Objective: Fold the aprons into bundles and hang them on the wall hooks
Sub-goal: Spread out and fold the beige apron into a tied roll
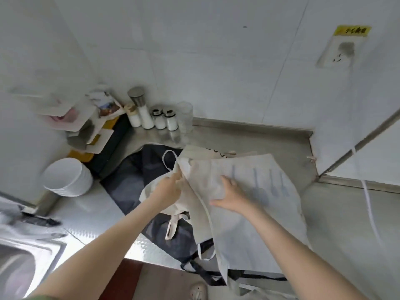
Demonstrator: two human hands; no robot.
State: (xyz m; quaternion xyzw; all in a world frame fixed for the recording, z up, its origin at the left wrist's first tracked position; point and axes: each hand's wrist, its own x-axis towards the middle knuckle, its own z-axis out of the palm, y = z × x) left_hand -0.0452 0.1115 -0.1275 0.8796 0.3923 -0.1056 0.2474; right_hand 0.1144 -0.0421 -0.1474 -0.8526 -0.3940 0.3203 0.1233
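**Folding barely begun, no apron on a hook**

Here we are at the steel tabletop (93,215), and the cream apron (259,224) with the blue utensil print lies spread out on top of the pile, its lower end hanging over the front edge. The left grip (171,186) pinches the apron's upper edge, just beside the neck loop (167,158), fingers curled tight on the cloth. The right grip (231,195) lies flat and spread on the middle of the apron, pressing it down and holding nothing.

Under it sits a dark apron (129,176), lying loose and open with its straps trailing off the front edge. More cream cloth shows below the left grip and at the far edge; whether that is a 3rd apron I cannot tell.

So, the score: 0 bundles made, 0 hung. By my reading this is the opening fold on apron 1. The left side looks ready to come across while the flat hand anchors the cloth. Left to do: finish this fold, roll it into a bundle, repeat for the dark one, then hang both. No wall hooks show in this view.
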